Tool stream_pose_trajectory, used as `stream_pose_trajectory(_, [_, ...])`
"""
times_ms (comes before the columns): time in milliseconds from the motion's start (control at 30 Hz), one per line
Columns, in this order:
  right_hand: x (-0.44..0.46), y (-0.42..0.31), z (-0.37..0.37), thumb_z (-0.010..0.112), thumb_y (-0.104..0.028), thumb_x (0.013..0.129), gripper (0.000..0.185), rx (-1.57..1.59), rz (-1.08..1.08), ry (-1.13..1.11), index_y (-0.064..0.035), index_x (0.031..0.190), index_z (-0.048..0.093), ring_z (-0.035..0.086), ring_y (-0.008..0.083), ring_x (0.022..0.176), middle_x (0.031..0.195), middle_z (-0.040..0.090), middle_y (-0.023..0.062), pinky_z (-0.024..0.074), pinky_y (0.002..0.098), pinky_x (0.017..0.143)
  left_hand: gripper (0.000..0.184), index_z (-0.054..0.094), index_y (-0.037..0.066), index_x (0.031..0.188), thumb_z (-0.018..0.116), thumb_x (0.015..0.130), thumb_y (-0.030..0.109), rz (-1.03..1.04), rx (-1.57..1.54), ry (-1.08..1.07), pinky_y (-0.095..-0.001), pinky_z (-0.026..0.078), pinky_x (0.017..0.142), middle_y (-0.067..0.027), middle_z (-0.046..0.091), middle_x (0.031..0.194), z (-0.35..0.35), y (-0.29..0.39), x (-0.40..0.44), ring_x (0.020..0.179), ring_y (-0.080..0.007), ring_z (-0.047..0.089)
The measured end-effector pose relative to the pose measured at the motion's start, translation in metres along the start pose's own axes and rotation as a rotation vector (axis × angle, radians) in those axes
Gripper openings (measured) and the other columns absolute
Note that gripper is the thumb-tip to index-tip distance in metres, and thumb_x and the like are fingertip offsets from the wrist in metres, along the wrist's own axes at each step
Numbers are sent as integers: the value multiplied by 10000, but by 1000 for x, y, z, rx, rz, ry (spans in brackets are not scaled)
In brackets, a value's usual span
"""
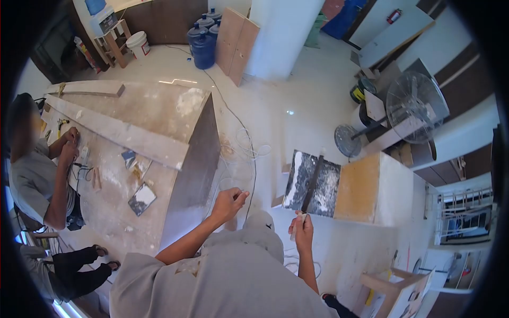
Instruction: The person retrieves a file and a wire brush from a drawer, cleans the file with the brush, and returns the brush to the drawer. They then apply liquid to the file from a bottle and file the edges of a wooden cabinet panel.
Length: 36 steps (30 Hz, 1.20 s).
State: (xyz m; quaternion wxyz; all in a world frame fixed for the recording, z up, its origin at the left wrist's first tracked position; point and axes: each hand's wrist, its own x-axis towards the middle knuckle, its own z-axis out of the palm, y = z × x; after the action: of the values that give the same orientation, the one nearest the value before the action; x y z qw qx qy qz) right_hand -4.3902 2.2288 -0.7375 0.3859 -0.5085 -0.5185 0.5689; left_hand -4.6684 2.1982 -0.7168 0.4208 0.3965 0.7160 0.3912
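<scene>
My right hand [302, 227] is closed around the pale handle of a long, dark, blade-like tool [313, 183]; its exact kind is unclear. The dark length reaches forward across a black board [296, 177] smeared with white material. My left hand [229, 204] is raised in front of my body, left of that board, its fingers curled and pinched together. Whatever they may hold is too small to make out. Right beside the black board is a tan wooden panel [358, 186] with a white side.
A dusty worktable [159, 100] on the left bears long planks [122, 130] and a white-smeared plate [142, 199]. Another person [34, 169] stands at its far side. Cables [249, 151] trail over the floor. A standing fan [416, 108] and a wooden stool [389, 291] are at right.
</scene>
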Motion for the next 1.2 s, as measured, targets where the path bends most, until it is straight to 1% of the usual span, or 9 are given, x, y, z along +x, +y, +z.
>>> stream_pose_trajectory(133, [139, 8, -26, 455, -334, 1038, 317, -239, 77, 27, -31, 1072, 540, 404, 54, 455, 627, 439, -18, 336, 228, 392, 350, 668, -28, 824, 633, 930, 304, 71, -146, 176, -322, 467, 553, -101, 668, 665, 11, 16, 97, 565, -151, 604])
stream_pose_trajectory(267, [299, -4, -22, 426, -377, 1041, 341, -330, 211, -65, -56, 1046, 542, 386, 50, 433, 601, 422, -21, 322, 227, 381, 375, 652, -27, 789, 625, 936, 317, -3, -41, 319, -342, 462, 549, -118, 659, 651, 8, 33, 208, 553, -179, 603])
stream_pose_trajectory(433, [475, -95, 37, 493, -260, 1022, 220, -238, 70, -346, -54, 991, 565, 443, 52, 501, 623, 475, -31, 374, 215, 459, 378, 640, -10, 769, 616, 940, 327, -179, 194, 481, -359, 454, 548, -126, 628, 616, -25, 93, 306, 541, -213, 587])
stream_pose_trajectory(500, [531, -127, 76, 514, -232, 1015, 188, -166, -135, -443, -53, 996, 568, 438, 48, 502, 625, 476, -32, 371, 217, 464, 362, 638, -3, 762, 625, 933, 315, -229, 16, 594, -353, 453, 546, -114, 626, 610, -36, 112, 330, 533, -203, 576])
stream_pose_trajectory(600, [615, -167, 130, 537, -214, 1005, 173, -303, -64, -735, -46, 1029, 571, 438, 46, 504, 626, 478, -34, 373, 222, 468, 358, 642, -6, 743, 650, 920, 305, -190, -159, 794, -308, 459, 535, -75, 637, 614, -42, 109, 373, 549, -138, 587])
stream_pose_trajectory(800, [729, -163, 256, 526, -235, 1013, 200, -449, -212, -939, -49, 1077, 558, 443, 46, 508, 619, 470, -30, 367, 210, 460, 351, 650, -3, 766, 664, 908, 318, -325, -262, 790, -298, 467, 549, -80, 653, 650, -83, 86, 493, 575, -131, 607])
stream_pose_trajectory(900, [758, -178, 313, 523, -253, 1016, 205, -456, -11, -1013, -62, 1091, 541, 436, 44, 501, 613, 467, -28, 353, 205, 445, 406, 638, -2, 729, 643, 915, 359, -302, -207, 933, -330, 456, 553, -106, 604, 587, -117, 73, 569, 538, -180, 575])
stream_pose_trajectory(1067, [829, -180, 389, 508, -260, 1022, 219, -649, 39, -1131, -55, 1097, 524, 434, 46, 493, 621, 477, -23, 349, 205, 428, 378, 644, -2, 767, 629, 920, 344, -398, -370, 959, -337, 450, 574, -116, 613, 629, -209, 90, 625, 562, -205, 558])
stream_pose_trajectory(1200, [882, -183, 479, 508, -257, 1021, 219, -746, -50, -1389, -58, 1107, 535, 439, 43, 498, 632, 490, -18, 353, 201, 428, 342, 654, -6, 783, 652, 902, 315, -317, -535, 1273, -347, 458, 593, -138, 632, 696, -235, 70, 627, 606, -214, 584])
